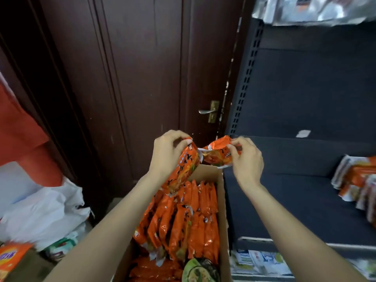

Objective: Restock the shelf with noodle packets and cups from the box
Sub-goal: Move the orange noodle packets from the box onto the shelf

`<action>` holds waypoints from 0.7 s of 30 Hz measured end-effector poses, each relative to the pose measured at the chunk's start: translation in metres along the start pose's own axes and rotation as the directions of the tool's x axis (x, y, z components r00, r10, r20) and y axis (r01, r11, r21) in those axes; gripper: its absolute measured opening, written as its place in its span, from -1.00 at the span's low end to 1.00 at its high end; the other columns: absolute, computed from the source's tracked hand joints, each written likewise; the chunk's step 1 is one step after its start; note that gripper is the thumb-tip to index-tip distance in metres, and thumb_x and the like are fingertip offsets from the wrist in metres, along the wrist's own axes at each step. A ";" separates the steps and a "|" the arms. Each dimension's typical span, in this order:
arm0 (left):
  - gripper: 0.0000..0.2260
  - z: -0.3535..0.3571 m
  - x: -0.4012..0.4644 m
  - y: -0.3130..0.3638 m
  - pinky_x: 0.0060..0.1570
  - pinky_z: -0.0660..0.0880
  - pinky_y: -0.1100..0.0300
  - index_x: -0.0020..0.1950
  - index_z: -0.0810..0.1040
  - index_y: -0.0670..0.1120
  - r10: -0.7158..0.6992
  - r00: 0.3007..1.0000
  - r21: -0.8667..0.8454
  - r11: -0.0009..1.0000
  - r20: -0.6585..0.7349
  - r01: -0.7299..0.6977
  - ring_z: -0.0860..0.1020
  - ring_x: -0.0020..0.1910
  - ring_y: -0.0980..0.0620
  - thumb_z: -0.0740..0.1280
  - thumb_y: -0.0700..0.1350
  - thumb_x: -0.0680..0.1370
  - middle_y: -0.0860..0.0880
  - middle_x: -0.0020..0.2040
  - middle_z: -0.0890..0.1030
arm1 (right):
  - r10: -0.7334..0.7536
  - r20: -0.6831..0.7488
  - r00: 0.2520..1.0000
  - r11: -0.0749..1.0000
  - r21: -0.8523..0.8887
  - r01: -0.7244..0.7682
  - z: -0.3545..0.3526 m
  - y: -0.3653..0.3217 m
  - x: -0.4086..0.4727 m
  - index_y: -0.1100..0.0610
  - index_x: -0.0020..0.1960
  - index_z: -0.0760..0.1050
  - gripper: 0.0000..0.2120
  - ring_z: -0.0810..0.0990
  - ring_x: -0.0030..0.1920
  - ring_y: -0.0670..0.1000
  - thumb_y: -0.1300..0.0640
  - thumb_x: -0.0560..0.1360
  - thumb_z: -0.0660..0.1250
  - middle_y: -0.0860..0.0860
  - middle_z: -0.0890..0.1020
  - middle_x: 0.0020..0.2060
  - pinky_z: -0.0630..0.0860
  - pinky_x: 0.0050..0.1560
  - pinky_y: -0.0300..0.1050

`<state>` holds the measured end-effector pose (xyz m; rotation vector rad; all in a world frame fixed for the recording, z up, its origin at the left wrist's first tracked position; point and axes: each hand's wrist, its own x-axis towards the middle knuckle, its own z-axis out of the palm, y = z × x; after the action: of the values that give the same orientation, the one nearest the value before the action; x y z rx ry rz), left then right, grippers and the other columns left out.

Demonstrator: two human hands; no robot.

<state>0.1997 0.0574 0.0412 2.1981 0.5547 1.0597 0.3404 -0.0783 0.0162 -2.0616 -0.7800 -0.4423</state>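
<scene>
My left hand (168,151) grips the top of an orange noodle packet (182,171) that hangs down over the box. My right hand (247,157) pinches a second orange packet (217,154) by its edge, level with the shelf's left end. Below both hands an open cardboard box (222,202) holds several orange noodle packets (183,222) standing on edge and a green-lidded noodle cup (200,271) at its near end. The dark blue shelf board (295,192) lies right of the box, with a row of orange packets (360,184) on its right part.
A dark wooden door with a metal handle (206,111) stands behind the box. White plastic bags (44,212) and an orange pack (10,259) lie at the left. A lower shelf (262,261) holds pale packets; silvery packs (305,9) sit on the shelf above.
</scene>
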 end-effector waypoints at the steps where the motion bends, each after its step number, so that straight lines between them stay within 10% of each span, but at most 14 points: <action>1: -0.91 0.011 0.000 0.011 -0.03 0.35 0.56 -0.05 0.67 -0.07 0.023 0.999 -0.015 1.000 0.024 -0.022 0.53 -0.10 0.24 0.37 -0.18 0.51 0.10 -0.10 0.60 | 0.019 -0.022 1.000 0.999 -0.026 -0.020 -0.014 0.009 0.000 0.09 -0.07 0.56 -0.90 0.57 -0.10 0.02 0.09 0.54 0.30 -0.05 0.59 -0.03 0.38 -0.25 -0.14; 21: -0.92 0.389 -0.068 0.264 -0.09 0.26 0.63 -0.06 0.66 -0.06 0.129 0.915 -0.175 0.982 0.382 -0.065 0.51 -0.09 0.21 0.36 -0.14 0.52 0.03 -0.05 0.64 | 0.375 -0.163 0.913 0.875 -0.262 -0.406 -0.309 0.369 -0.002 0.10 -0.10 0.53 -0.90 0.58 -0.21 0.16 0.08 0.55 0.30 0.09 0.63 -0.21 0.33 -0.33 -0.09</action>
<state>0.4976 -0.3100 0.0012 2.2296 0.1746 0.6534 0.5790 -0.4936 -0.0334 -2.3757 -0.2232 -0.4528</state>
